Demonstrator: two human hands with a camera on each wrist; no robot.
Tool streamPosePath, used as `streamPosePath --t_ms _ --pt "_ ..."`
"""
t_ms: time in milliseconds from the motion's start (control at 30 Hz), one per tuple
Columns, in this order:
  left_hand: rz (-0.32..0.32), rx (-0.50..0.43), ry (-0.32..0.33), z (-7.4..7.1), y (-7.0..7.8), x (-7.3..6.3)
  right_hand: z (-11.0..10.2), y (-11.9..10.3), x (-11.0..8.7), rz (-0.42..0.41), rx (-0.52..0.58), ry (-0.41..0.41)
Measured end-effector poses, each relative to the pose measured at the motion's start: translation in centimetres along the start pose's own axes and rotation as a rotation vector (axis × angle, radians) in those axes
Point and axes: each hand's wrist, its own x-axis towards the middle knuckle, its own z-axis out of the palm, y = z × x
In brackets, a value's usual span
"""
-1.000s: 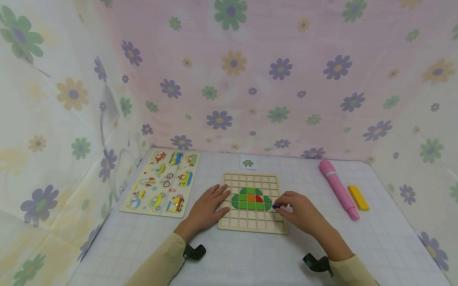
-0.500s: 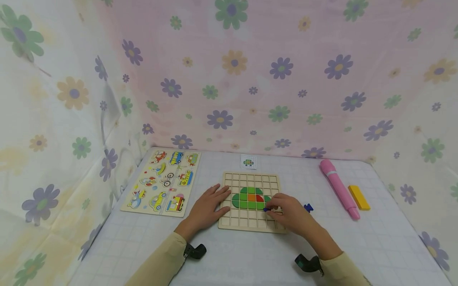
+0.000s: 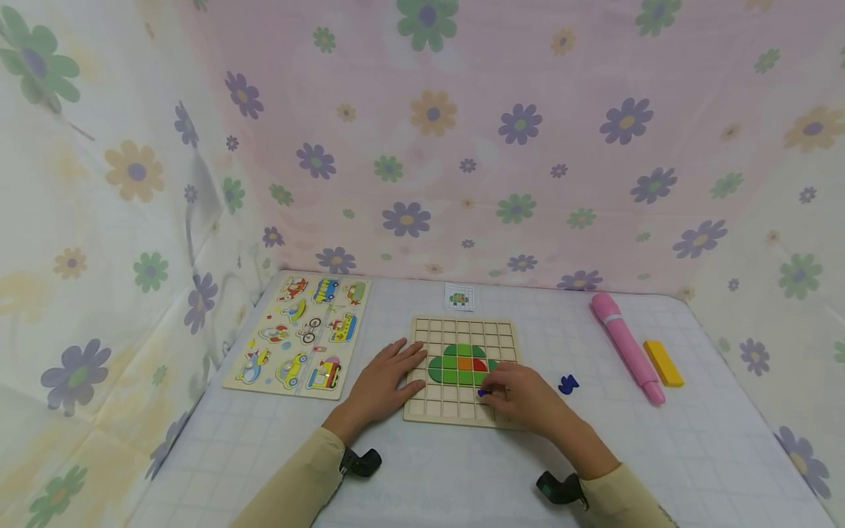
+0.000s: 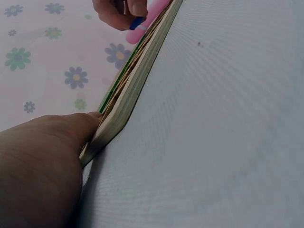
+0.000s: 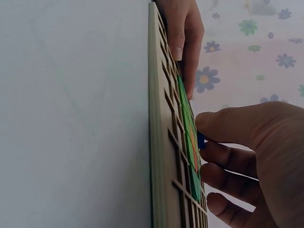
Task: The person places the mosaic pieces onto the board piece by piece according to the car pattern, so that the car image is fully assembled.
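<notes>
A square wooden grid board [image 3: 449,412] lies on the table with green, orange and red pieces [image 3: 455,364] set in its middle cells. My left hand [image 3: 383,385] rests on the board's left edge, fingers extended, thumb on the rim in the left wrist view. My right hand [image 3: 524,396] is over the board's lower right part and pinches a small dark blue piece [image 5: 201,140] between thumb and index finger, close over the cells below the green row. Other blue pieces [image 3: 568,384] lie on the table just right of the board.
Behind the board lies a small picture card [image 3: 458,298] with a similar coloured pattern. A vehicle puzzle board [image 3: 297,337] is at the left. A pink marker-shaped case [image 3: 627,348] and a yellow block [image 3: 663,364] lie at the right. Flowered cloth walls enclose the table.
My right hand has moved left over the board with the blue piece, bringing the blue pieces on the table into view behind it. My left hand has stayed on the board's edge.
</notes>
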Motion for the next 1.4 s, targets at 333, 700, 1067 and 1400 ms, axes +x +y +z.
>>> streamPosePath --t_ms 333,700,1067,1400 --pt "-0.007 -0.004 0.001 -0.18 0.19 -0.04 0.63 0.14 0.08 -0.009 -0.012 -0.016" --pt "-0.008 -0.004 0.001 -0.18 0.15 0.06 0.54 0.05 0.07 0.000 -0.007 -0.024" --pt "-0.008 -0.009 0.001 -0.11 0.16 0.07 0.87 0.16 0.16 0.011 -0.013 -0.033" --pt "-0.010 -0.010 0.000 -0.08 0.13 0.05 0.51 0.07 -0.20 -0.017 -0.014 0.006"
